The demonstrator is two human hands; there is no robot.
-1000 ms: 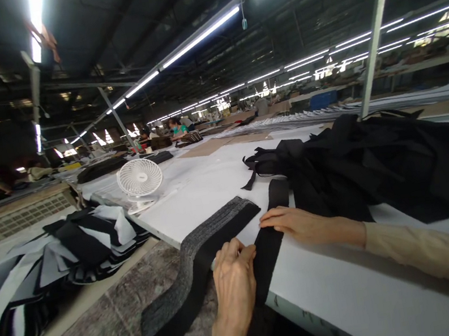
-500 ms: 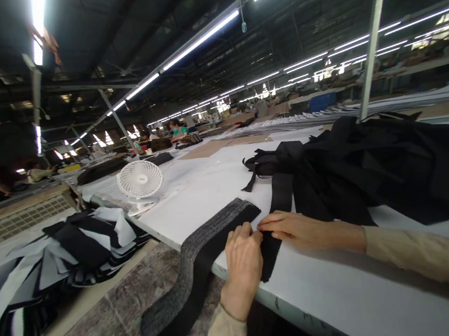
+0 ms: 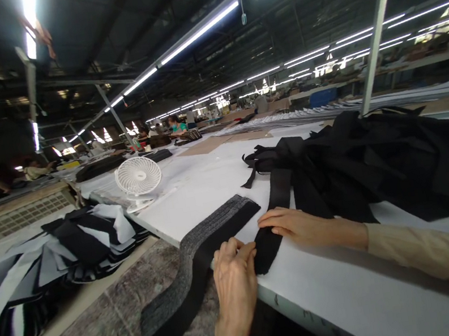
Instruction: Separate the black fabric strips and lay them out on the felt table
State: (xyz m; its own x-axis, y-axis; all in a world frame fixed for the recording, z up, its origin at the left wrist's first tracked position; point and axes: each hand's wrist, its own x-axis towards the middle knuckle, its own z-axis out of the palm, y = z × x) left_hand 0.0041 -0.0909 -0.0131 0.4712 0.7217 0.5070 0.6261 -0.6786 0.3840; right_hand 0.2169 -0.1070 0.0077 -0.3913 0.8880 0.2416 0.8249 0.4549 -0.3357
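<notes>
My left hand (image 3: 235,281) is closed in a pinch at the left edge of a black fabric strip (image 3: 269,252), close to the table's near edge. Higher on the same strip lies my right hand (image 3: 299,227), its fingers stretched out and pressing on the cloth. The strip runs back towards a large tangled heap of black fabric strips (image 3: 348,164). Left of my hands, a neat stack of black and grey strips (image 3: 204,251) hangs over the table edge, its lower end bending down onto a mottled surface.
A white fan (image 3: 139,176) stands on the white-covered table (image 3: 204,177). Fanned black, grey and white pieces (image 3: 69,245) lie on a lower surface at left. A metal pole (image 3: 381,21) rises behind the heap. Other people work far back.
My left hand has moved down and slightly left along the strip, towards its near end. My right hand stays almost in place, with a gap now between the hands.
</notes>
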